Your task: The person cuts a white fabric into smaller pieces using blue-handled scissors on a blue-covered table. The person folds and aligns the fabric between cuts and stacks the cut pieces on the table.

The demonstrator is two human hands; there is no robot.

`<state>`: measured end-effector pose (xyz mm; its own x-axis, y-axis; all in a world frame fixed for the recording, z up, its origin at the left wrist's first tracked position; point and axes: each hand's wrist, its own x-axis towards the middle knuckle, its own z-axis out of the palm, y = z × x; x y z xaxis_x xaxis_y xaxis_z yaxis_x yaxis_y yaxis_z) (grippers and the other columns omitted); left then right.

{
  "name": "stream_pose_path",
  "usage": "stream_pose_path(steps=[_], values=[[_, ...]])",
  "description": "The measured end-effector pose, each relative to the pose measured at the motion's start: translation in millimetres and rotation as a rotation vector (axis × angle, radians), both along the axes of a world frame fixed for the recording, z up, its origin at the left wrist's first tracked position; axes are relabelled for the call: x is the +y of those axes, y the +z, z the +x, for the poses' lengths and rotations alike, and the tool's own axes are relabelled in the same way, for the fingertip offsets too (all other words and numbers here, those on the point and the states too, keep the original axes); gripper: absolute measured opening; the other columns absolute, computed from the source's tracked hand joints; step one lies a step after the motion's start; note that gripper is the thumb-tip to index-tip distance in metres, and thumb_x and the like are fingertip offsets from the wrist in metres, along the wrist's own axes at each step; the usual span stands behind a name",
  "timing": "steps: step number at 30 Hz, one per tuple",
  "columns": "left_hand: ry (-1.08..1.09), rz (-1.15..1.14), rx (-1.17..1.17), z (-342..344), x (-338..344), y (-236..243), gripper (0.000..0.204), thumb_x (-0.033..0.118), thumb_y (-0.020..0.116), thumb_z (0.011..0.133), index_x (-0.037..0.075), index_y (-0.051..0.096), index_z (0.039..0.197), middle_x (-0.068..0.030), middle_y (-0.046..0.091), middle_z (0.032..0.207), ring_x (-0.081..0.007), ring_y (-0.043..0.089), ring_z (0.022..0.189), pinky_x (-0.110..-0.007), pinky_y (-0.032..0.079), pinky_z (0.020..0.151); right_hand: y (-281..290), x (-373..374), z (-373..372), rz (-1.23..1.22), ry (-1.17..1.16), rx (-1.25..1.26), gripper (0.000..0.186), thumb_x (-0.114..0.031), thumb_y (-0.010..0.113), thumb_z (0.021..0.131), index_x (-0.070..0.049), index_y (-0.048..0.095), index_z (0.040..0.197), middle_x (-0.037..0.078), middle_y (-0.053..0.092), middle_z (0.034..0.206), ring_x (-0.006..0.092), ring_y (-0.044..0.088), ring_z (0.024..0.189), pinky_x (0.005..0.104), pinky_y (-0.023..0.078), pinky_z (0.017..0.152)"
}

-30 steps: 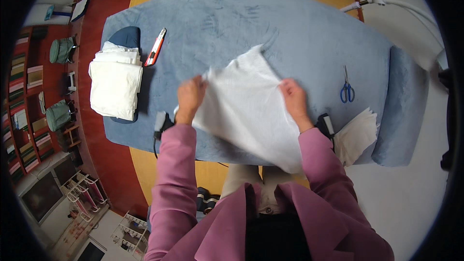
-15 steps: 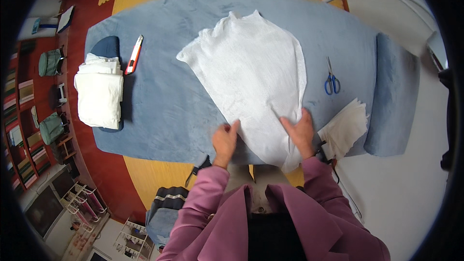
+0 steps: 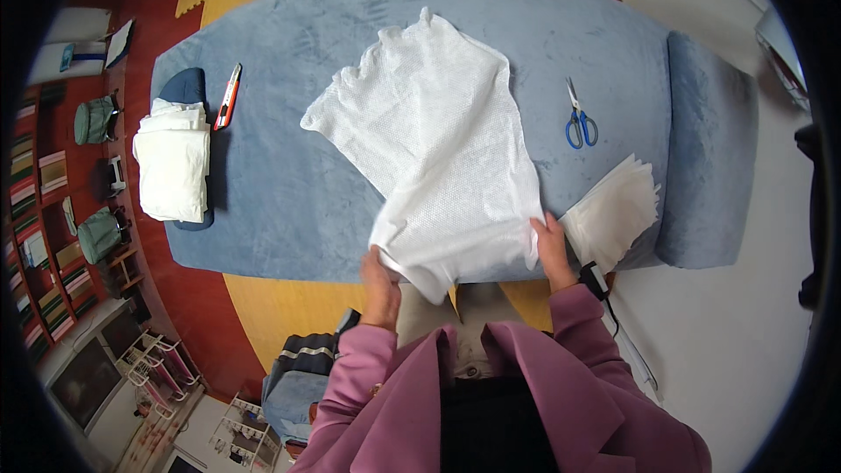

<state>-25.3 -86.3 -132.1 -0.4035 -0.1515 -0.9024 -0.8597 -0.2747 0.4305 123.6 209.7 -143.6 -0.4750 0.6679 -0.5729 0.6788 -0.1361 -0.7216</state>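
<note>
A large white cloth [image 3: 438, 149] with a fine dimpled texture lies spread and rumpled across the middle of the blue padded table. Its near end is lifted and hangs in a fold over the table's near edge. My left hand [image 3: 379, 285] is closed on the near left corner, fingers partly behind the fabric. At the near right corner my right hand [image 3: 552, 252] pinches the edge between thumb and fingers. Just right of that hand, a fanned stack of thin white sheets [image 3: 618, 215] rests on the table.
Blue-handled scissors [image 3: 580, 125] lie right of the cloth. To the left are a red utility knife [image 3: 229, 98] and folded white cloths [image 3: 173, 166] on a dark blue cushion. A blue bolster [image 3: 711, 158] stands at the right end of the table [image 3: 289, 166].
Both hands have taken hold of the cloth's near corners. The near end has been raised and widened, with its left corner drawn outward. The view has shifted slightly.
</note>
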Motion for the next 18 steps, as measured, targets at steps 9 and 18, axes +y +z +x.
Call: stream_pose_path(steps=[9,18], values=[[-0.218,0.387,0.977,-202.5,76.4,215.5,0.033,0.029,0.064,0.097,0.005,0.065,0.119,-0.0069,0.066,0.104,-0.0155,0.064,0.093,-0.032,0.051,0.084,174.9,57.0,-146.6,-0.484,-0.130,0.975,0.029,-0.009,0.061,0.090,0.001,0.063,0.117,0.007,0.069,0.106,0.0137,0.064,0.094,0.0281,0.051,0.085],[-0.043,-1.190,1.471,-64.9,-55.4,327.7,0.049,0.031,0.052,0.100,0.002,0.045,0.140,-0.0178,0.047,0.140,-0.0242,0.057,0.119,-0.038,0.056,0.095,180.8,-52.8,-197.8,-0.661,0.450,0.724,0.037,-0.012,0.067,0.093,0.001,0.060,0.127,0.004,0.067,0.115,0.0099,0.061,0.101,0.0276,0.050,0.091]])
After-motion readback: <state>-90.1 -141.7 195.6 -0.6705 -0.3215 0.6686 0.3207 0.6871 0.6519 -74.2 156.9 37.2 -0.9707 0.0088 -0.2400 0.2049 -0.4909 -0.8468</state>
